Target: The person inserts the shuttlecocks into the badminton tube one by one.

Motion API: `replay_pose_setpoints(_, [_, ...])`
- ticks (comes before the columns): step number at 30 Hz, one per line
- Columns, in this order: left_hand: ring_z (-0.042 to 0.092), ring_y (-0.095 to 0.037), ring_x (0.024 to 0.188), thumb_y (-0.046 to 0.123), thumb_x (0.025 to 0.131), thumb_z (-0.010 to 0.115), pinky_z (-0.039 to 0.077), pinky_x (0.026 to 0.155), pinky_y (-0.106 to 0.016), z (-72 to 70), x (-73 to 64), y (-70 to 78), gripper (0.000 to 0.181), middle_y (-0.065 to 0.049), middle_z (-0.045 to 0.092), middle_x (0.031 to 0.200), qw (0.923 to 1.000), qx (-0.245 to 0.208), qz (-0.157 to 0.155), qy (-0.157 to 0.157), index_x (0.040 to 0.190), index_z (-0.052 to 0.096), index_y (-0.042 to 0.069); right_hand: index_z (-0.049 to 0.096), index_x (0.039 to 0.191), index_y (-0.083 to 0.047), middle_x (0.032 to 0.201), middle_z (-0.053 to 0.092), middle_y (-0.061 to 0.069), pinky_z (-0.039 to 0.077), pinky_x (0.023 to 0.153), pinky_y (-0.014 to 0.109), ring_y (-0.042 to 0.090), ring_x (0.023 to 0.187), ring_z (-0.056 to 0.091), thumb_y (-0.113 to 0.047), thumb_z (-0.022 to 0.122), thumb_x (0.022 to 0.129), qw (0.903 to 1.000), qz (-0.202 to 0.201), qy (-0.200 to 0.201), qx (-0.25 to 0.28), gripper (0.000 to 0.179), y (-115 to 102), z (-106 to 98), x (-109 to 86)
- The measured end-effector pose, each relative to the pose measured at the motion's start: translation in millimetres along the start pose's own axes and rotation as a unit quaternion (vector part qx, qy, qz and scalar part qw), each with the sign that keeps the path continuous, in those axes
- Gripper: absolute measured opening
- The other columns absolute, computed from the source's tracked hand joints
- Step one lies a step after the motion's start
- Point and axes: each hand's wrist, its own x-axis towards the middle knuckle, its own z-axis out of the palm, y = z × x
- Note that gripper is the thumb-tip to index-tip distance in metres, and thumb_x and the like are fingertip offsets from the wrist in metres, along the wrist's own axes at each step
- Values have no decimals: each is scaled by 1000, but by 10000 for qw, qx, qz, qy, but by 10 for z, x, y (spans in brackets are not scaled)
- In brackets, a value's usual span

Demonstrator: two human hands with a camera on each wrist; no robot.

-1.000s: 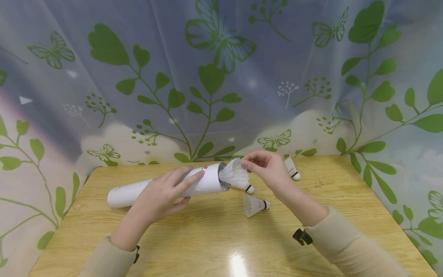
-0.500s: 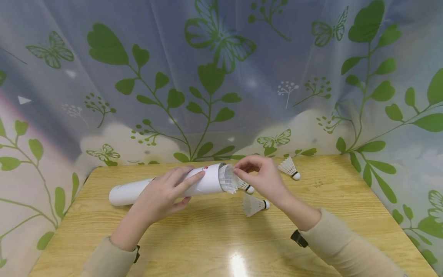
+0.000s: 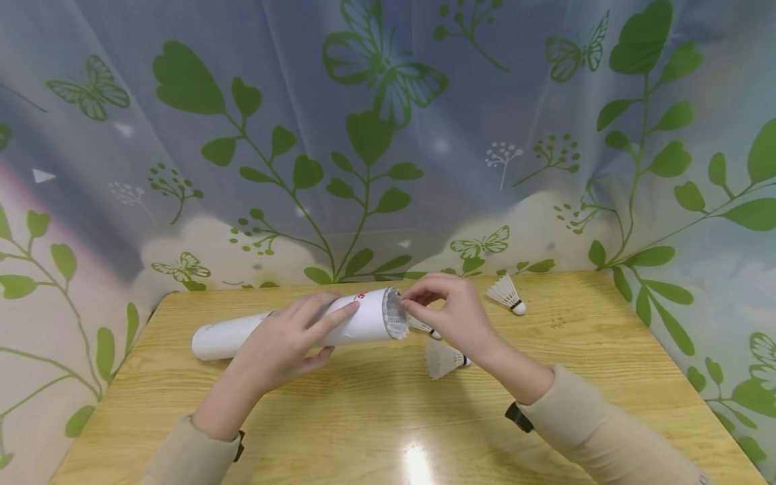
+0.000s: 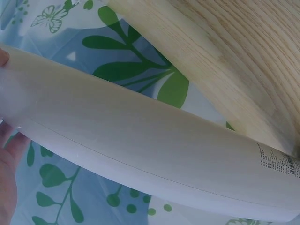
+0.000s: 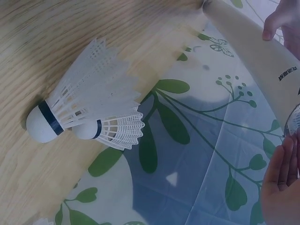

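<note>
My left hand [image 3: 281, 340] grips a long white tube [image 3: 371, 320], fingers over its top and thumb on the near side. The tube lies slanted, its mouth toward the right. Inside the mouth sits a shuttlecock [image 3: 397, 325], with only the ragged edge of its skirt showing. Thumb and forefinger of my right hand [image 3: 456, 311] pinch at that skirt edge. Below the right hand lies a loose shuttlecock [image 3: 441, 360], and another shuttlecock [image 3: 426, 327] is partly hidden behind the fingers. In the left wrist view the tube [image 4: 140, 136] crosses the whole frame.
A third loose shuttlecock [image 3: 508, 295] lies farther back on the right of the wooden table [image 3: 339, 417]. Behind the table's back edge hangs a curtain [image 3: 285, 81] printed with leaves and butterflies. Two loose shuttlecocks overlap in the right wrist view, the nearer shuttlecock [image 5: 84, 93] larger.
The shuttlecock at the tube's mouth has slid left into the tube, from mostly outside to nearly all inside. My right hand has moved left with it; my left hand has stayed put.
</note>
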Motion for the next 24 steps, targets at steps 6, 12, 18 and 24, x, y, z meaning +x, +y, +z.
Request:
replay_pose_setpoints(6, [74,-32,102,11,70,93,68,81,-43,-6,1,7,93,-15,67,131,10000,-6,34,12,154,54,17,82,96,-5,94,80,5,62,77,23,15,82,73,-5,83,89,9998,-11,-14,-189,7,-22,17,9])
replay_pose_setpoints(12, [74,-31,102,12,71,92,68,82,-43,-6,-1,16,93,-15,66,132,10000,-2,43,-12,155,53,17,83,96,-5,94,81,5,64,75,26,16,80,74,-5,83,89,9991,-91,9,-407,7,-28,26,9])
replay_pose_setpoints(18, [74,-31,102,12,72,92,68,82,-42,-2,-5,21,93,-14,66,132,10000,-10,12,-40,155,52,18,83,95,-5,93,81,3,64,75,29,16,81,73,-9,84,89,9980,-180,38,-612,7,-33,36,6])
replay_pose_setpoints(24, [74,-30,101,13,72,93,68,80,-41,-5,-11,32,93,-14,66,131,10000,-6,3,-97,156,52,18,84,94,-7,92,80,2,65,74,33,15,80,73,-9,85,88,9959,-267,52,-860,6,-34,51,11])
